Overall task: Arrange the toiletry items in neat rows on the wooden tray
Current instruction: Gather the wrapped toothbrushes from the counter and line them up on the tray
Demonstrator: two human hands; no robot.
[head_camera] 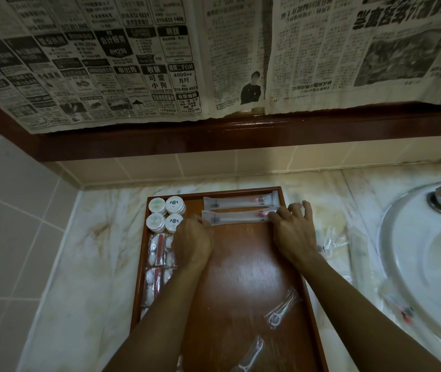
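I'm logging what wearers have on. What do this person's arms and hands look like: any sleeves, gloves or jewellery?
Both forearms are bare up to the frame's edge: no sleeves show. The left hand and right hand wear no gloves, and no rings, watch or bracelets are visible.

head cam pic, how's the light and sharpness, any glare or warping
Head view: dim and warm overall; a soft glare patch sits on the bare wooden tray between the forearms; the wide lens bows the wooden ledge and the newspaper above it; the sink and the clear packets beside it look smeared; the left hand and right hand on the toothbrush packet are fairly sharp.
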